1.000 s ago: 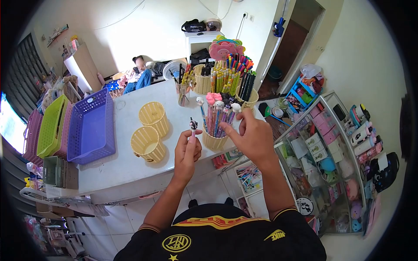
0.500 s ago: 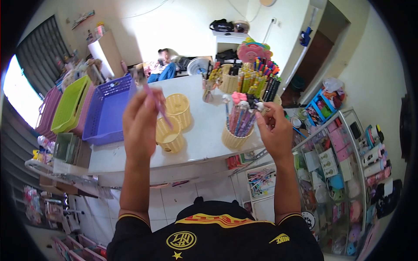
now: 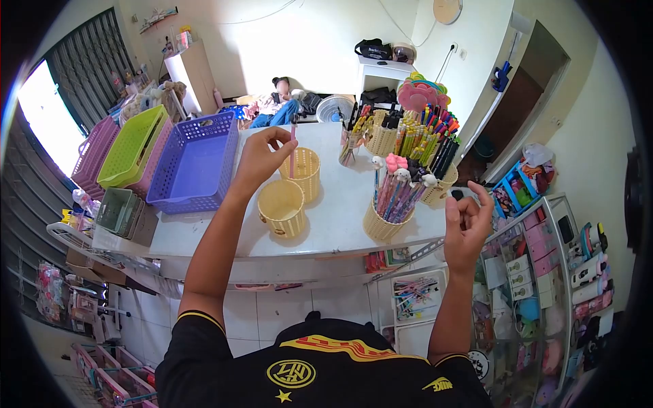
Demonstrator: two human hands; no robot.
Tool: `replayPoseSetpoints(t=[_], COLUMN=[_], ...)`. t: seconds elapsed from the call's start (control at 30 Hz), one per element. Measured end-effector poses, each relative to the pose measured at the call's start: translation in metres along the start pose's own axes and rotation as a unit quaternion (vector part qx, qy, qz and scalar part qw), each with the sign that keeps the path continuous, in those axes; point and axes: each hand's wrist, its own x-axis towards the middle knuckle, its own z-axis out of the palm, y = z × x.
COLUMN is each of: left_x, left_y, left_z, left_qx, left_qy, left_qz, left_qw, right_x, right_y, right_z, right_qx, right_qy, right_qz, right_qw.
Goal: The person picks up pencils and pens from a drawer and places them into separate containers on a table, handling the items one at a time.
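Note:
My left hand [image 3: 269,158] is closed in a pinch around a pink pen [image 3: 293,146], which stands nearly upright. The pen's lower part overlaps the rear cream woven cup [image 3: 307,178]; a second cream cup [image 3: 281,212] sits just in front of it. Off to the right, my right hand [image 3: 468,231] is raised with thumb and index finger apart. A small dark thing [image 3: 457,194] shows between those two fingers, and I cannot tell whether the hand touches it. Nearest to this hand is a cream cup [image 3: 386,224] full of pens with pink and white animal toppers.
More pens and markers crowd cups [image 3: 381,136] at the back right of the white table [image 3: 333,224]. Purple [image 3: 194,160] and green baskets [image 3: 132,153] stand at the left. A glass display case [image 3: 530,272] borders the right side. A person [image 3: 282,102] is by the far wall.
My left hand has brought the pink pen right and over the rear cup, turning it more upright. My right hand has drawn away from the topper pens, to the right and lower.

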Motion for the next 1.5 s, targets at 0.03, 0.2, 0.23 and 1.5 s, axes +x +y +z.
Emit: replayPoseSetpoints(t=[0.03,0.2,0.23,1.5], left_x=[-0.001,-0.005,-0.006,-0.144], left_y=[-0.002,-0.012,-0.012,0.094], left_z=[-0.001,-0.002,-0.003,0.119], left_qx=[0.026,0.011,-0.003,0.098], left_qy=[-0.003,0.015,0.016,-0.242], left_qz=[0.007,-0.011,-0.035,0.331], left_qw=[1.0,1.0,0.999,0.907], right_x=[-0.001,-0.005,-0.005,-0.54], right_y=[0.002,0.008,0.009,0.231], right_z=[-0.003,-0.01,-0.01,-0.118], right_qx=[0.005,0.035,0.04,-0.164], right_qy=[0.003,0.009,0.009,-0.188], right_qz=[-0.002,0.026,0.035,0.655], right_qw=[1.0,0.999,0.999,0.713])
